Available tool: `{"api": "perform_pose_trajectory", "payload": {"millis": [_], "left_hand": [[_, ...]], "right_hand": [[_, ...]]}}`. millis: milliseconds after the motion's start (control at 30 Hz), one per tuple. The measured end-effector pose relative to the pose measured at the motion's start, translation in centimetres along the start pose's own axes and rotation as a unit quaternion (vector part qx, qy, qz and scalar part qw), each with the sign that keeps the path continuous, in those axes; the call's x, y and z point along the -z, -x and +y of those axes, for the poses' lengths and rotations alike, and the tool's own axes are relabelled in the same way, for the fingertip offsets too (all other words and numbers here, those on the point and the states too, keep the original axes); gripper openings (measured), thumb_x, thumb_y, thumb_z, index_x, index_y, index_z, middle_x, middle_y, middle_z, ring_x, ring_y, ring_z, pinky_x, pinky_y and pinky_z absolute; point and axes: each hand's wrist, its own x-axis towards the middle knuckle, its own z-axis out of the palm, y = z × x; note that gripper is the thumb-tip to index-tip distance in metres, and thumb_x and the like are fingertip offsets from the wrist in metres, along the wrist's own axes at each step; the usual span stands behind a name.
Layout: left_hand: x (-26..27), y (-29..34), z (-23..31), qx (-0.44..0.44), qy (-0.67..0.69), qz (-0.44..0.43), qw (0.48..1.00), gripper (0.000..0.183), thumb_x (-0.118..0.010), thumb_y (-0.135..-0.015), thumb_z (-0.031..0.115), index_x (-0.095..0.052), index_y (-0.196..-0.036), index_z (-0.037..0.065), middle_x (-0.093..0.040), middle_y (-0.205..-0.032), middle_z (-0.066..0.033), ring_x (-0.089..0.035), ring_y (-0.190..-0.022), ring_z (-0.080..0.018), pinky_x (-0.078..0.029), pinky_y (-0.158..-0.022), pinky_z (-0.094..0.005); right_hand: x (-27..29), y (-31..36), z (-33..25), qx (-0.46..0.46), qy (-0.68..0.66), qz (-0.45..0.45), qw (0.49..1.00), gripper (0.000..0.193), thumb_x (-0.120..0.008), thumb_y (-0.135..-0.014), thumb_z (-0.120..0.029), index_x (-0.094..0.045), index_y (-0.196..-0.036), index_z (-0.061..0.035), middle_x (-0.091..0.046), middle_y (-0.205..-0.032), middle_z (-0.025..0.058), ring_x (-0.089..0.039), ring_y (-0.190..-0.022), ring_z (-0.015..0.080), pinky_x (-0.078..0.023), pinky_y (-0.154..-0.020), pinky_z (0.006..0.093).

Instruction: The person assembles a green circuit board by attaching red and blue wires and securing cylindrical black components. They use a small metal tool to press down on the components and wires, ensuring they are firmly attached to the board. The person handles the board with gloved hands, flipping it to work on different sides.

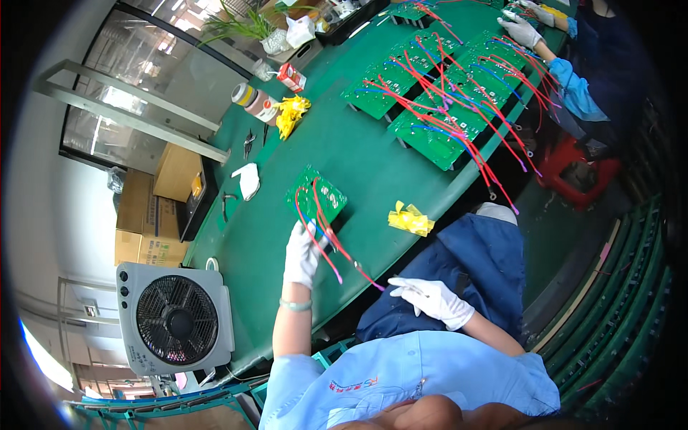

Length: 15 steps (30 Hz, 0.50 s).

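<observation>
My left hand [302,255], in a white glove, grips the near edge of a small green circuit board [315,192]. Red and blue wires [342,251] run from this board toward me, over the table edge. Their purple tips hang near my right hand [436,301]. That hand, also gloved in white, is above my lap with its fingers stretched out, a small gap from the nearest wire tip. A crumpled piece of yellow tape [411,219] lies on the table edge to the right of the board.
Several larger wired circuit boards [437,136] cover the table's right side. Beyond them a co-worker's gloved hands [521,30] are at work. A grey fan [175,319] stands at left. Pliers [249,144], a white cloth [248,181], bottles [254,102] and yellow tape [292,115] line the far-left edge.
</observation>
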Motion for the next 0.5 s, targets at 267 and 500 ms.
{"api": "perform_pose_trajectory", "payload": {"millis": [267,500], "left_hand": [[-8.3,-12.7,1.2,0.018,0.039,-0.007,0.999,0.023,-0.064,-0.095,0.009,-0.055,-0.115,0.0,-0.06,-0.108,-0.0154,-0.063,-0.098,-0.0365,-0.059,-0.087,-0.0503],[-11.3,-19.1,-0.5,0.027,0.049,0.02,0.998,0.019,-0.063,-0.094,0.009,-0.054,-0.108,0.0,-0.059,-0.106,-0.0181,-0.062,-0.099,-0.0432,-0.058,-0.086,-0.0582]], "right_hand": [[6.7,3.7,6.9,-0.051,-0.089,0.127,0.987,0.039,-0.053,-0.102,-0.026,-0.057,-0.135,-0.006,-0.072,-0.102,0.0062,-0.054,-0.056,0.004,-0.043,-0.048,0.0171],[7.3,3.8,9.6,-0.037,-0.167,0.159,0.972,0.04,-0.057,-0.1,-0.026,-0.057,-0.132,-0.0013,-0.072,-0.095,0.007,-0.056,-0.054,0.0052,-0.043,-0.044,0.0179]]}}
